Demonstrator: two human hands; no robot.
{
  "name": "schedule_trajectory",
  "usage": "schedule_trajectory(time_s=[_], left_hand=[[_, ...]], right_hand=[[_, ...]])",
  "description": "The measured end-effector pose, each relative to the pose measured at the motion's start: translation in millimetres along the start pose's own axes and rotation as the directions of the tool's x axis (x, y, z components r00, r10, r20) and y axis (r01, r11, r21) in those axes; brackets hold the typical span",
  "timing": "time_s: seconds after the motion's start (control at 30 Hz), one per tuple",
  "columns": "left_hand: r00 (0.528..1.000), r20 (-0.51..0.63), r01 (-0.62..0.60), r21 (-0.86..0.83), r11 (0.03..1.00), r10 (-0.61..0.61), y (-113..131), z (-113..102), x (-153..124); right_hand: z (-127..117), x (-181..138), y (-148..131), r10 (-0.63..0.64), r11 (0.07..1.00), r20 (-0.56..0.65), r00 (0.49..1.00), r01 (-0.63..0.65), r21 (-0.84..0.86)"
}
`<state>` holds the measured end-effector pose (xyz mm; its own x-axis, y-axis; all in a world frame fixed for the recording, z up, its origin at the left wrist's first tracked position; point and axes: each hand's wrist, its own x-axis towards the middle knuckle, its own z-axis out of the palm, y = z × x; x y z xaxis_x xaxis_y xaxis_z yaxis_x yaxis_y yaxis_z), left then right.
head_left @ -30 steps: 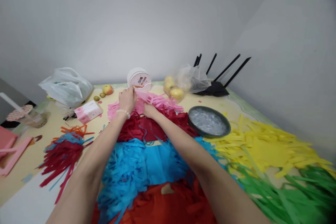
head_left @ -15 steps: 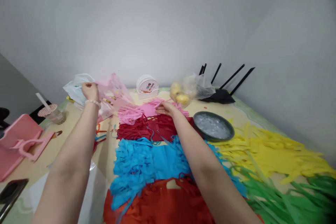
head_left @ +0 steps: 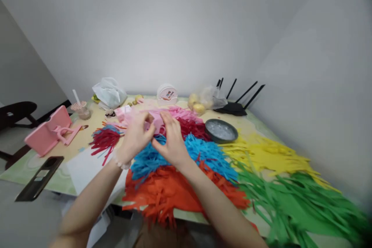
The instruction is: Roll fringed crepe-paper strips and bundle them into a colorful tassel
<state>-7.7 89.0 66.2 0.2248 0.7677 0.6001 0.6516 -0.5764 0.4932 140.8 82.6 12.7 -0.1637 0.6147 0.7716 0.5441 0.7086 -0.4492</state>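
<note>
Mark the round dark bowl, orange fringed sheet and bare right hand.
Round dark bowl (head_left: 221, 140), head view: front wall.
Orange fringed sheet (head_left: 176, 188), head view: smooth middle.
Bare right hand (head_left: 173, 145), head view: its middle.

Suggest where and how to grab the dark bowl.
Likely the far rim of the dark bowl, pinched from above: it stands upright, open-topped; crimson fringe borders its left and yellow fringe its near right, neither its far edge.

No words here are clear enough to read. The round pink and white holder (head_left: 167, 98) near the wall has small dark letters on its front, but they are too tiny and blurry to spell out.
</note>
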Motion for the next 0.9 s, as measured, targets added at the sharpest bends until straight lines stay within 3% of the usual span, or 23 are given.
schedule_trajectory(time_s=[0.13, 0.27, 0.4, 0.5, 0.6, 0.7, 0.9], left_hand=[[0.996, 0.057, 0.069, -0.094, 0.993, -0.064, 27.0, 2.7, -47.6], [0.977, 0.198, 0.127, -0.270, 0.954, -0.074, 25.6, -0.9, -71.2], [0.901, 0.433, 0.216, -0.408, 0.887, -0.020, 23.0, 5.8, -84.0], [0.855, 0.518, 0.324, -0.481, 0.815, -0.034, 30.4, 10.0, -94.2], [0.872, 0.485, 0.338, -0.511, 0.790, -0.060, 41.4, 8.4, -106.6], [0.890, 0.444, 0.353, -0.529, 0.772, -0.103, 49.4, 4.7, -120.4], [0.844, 0.502, 0.508, -0.633, 0.584, -0.190, 50.0, 2.1, -143.5]], right_hand=[[-21.9, -29.5, -10.0, 0.090, 0.992, 0.124, 0.988, -0.078, -0.102], [-75.5, -45.1, -14.0, 0.202, 0.979, 0.374, 0.905, -0.191, -0.065], [-126.0, -56.2, -31.7, 0.194, 0.964, 0.450, 0.872, -0.255, 0.079], [-148.5, -68.6, -38.7, 0.248, 0.941, 0.489, 0.836, -0.327, 0.082], [-156.9, -86.4, -38.3, 0.279, 0.913, 0.493, 0.824, -0.387, 0.130], [-154.6, -106.0, -36.6, 0.281, 0.866, 0.409, 0.869, -0.413, 0.282], [-143.9, -130.8, -38.3, 0.287, 0.772, 0.309, 0.907, -0.410, 0.486]])
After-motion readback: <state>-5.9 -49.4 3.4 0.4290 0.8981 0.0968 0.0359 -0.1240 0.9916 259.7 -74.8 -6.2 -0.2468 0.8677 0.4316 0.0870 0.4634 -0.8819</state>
